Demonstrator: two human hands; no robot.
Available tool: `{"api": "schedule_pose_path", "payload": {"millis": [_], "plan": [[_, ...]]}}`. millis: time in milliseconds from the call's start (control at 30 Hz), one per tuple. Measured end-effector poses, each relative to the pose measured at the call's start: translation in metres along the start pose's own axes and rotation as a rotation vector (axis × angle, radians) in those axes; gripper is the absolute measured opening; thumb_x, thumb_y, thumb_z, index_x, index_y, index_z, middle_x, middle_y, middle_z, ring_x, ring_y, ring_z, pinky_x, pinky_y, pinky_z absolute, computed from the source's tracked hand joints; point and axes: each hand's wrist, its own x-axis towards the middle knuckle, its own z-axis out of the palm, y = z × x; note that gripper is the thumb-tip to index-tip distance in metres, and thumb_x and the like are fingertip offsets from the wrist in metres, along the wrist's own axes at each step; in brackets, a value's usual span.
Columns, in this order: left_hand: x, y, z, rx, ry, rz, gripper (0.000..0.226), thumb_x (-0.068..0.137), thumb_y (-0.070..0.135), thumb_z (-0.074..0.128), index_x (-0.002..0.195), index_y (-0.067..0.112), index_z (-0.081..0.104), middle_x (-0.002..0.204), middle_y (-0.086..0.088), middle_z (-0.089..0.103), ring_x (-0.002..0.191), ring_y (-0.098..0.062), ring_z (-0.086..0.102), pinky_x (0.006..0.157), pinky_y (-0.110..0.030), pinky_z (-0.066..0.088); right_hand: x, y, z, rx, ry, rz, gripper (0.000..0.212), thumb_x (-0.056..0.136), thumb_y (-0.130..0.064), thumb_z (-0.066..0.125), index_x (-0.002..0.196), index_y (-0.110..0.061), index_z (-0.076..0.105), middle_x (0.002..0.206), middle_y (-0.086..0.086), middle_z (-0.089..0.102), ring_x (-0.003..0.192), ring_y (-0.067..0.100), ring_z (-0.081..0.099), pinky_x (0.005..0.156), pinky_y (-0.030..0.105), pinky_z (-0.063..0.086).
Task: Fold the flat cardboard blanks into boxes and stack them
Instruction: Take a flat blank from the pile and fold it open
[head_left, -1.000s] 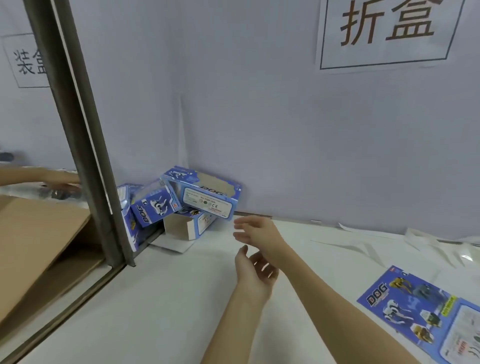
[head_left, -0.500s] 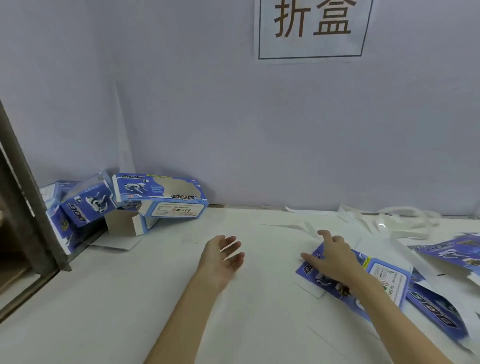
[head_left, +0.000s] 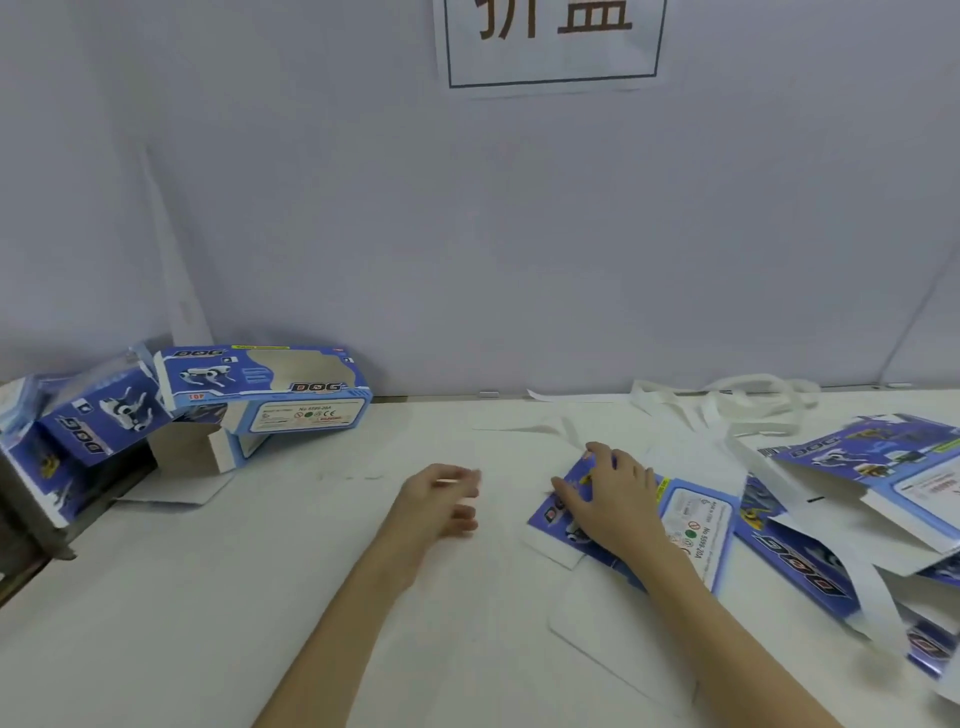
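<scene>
The white table (head_left: 218, 613) stands against a pale grey wall (head_left: 467, 234), and on this wall, at the top, hangs a white paper sign (head_left: 553, 44) with a dark frame and brown characters that are cut by the edge of the view. At the far edge of the table, on the right, loose white paper strips (head_left: 727, 410) lie in a tangle, just behind the printed sheets. At the left edge a dark metal frame (head_left: 26, 525) borders the table. The folded boxes (head_left: 260, 387) are collected in the far left corner: one blue box with the word DOG lies on top, tilted, with a cut-out window in its upper face, and it rests on another box whose white end flap is open toward the table; more blue boxes lean beside them against the frame. What is inside these boxes I cannot tell. The flat cardboard blank (head_left: 691, 525) lies on the table right of the middle, printed side up, and the right hand (head_left: 610, 499) rests on it with the fingers spread and nearly straight, pressing its left part. To the right of it, more flat blanks (head_left: 883, 467) lie in a loose pile, partly over each other, one with a raised edge. The left hand (head_left: 441, 499) is near the blank but apart from it, just above the bare table; it is blurred, the fingers look loosely curled and hold nothing.
</scene>
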Motion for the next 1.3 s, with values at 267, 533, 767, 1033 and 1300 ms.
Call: {"api": "schedule_pose_path", "payload": {"millis": [267,533,767,1033,1300], "plan": [[-0.002,-0.037,0.052,0.949,0.034,0.373,0.092,0.082,0.079,0.063,0.153,0.033,0.029,0.144,0.008,0.041,0.131,-0.015,0.033,0.107,-0.027,0.027,-0.014,-0.033,-0.025,0.504,0.137,-0.001,0.039,0.106,-0.019,0.054,0.144,-0.019,0.046,0.152,0.009,0.04,0.137,0.025,0.046,0.105,0.031,0.038],[0.006,-0.045,0.042,1.041,0.172,0.417,0.073,0.094,0.068,0.058,0.15,0.028,0.034,0.143,0.005,0.043,0.13,-0.017,0.034,0.103,-0.025,0.027,-0.028,-0.037,-0.037,0.548,-0.037,0.322,0.052,0.104,-0.027,0.056,0.149,-0.018,0.034,0.153,0.021,0.029,0.136,0.042,0.04,0.111,0.054,0.043],[0.01,-0.031,0.032,0.801,0.189,0.263,0.073,0.086,0.066,0.071,0.143,0.03,0.043,0.141,0.0,0.05,0.13,-0.022,0.041,0.107,-0.036,0.035,-0.022,-0.017,-0.045,1.292,-0.099,0.635,0.035,0.104,-0.003,0.06,0.137,0.003,0.054,0.113,0.019,0.073,0.092,0.033,0.075,0.075,0.046,0.063],[0.002,-0.012,0.028,0.35,0.24,0.323,0.117,0.067,0.073,0.076,0.16,0.021,0.027,0.152,0.0,0.045,0.14,-0.019,0.047,0.114,-0.044,0.046,-0.032,-0.044,-0.06,1.457,-0.193,0.258,0.019,0.109,-0.031,0.056,0.122,-0.026,0.068,0.106,0.002,0.082,0.093,0.023,0.08,0.067,0.034,0.065],[-0.021,0.016,0.029,0.14,0.278,0.523,0.098,0.063,0.075,0.081,0.147,0.04,0.044,0.135,0.019,0.059,0.124,-0.008,0.061,0.098,-0.043,0.06,-0.049,-0.07,-0.08,1.404,0.014,0.064,0.038,0.083,-0.056,0.07,0.118,-0.039,0.069,0.103,-0.011,0.08,0.092,0.012,0.078,0.063,0.022,0.06]]}}
